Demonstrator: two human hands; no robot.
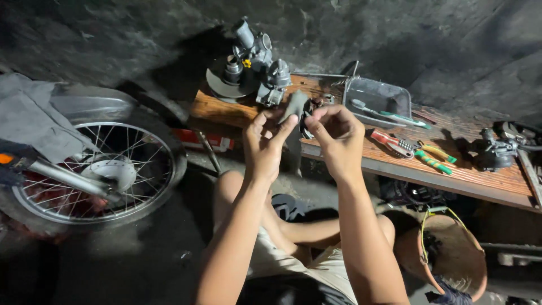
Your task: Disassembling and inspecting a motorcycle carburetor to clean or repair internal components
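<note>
My left hand (265, 144) pinches a grey strip of sandpaper or cloth (294, 107) between thumb and fingers. My right hand (337, 135) holds a small dark metal part (307, 116) against that strip. Both hands are raised above my knees, just in front of a low wooden bench (485, 169). A grey metal carburetor (265, 68) stands on the bench's left end, right behind my hands.
On the bench lie a grey plastic tray (379, 97) with a toothbrush (389, 114), red-handled pliers (392, 142), green-and-yellow pliers (435, 157) and another dark engine part (497, 149). A spoked motorcycle wheel (96, 169) stands at left. A brown basket (451, 254) sits at lower right.
</note>
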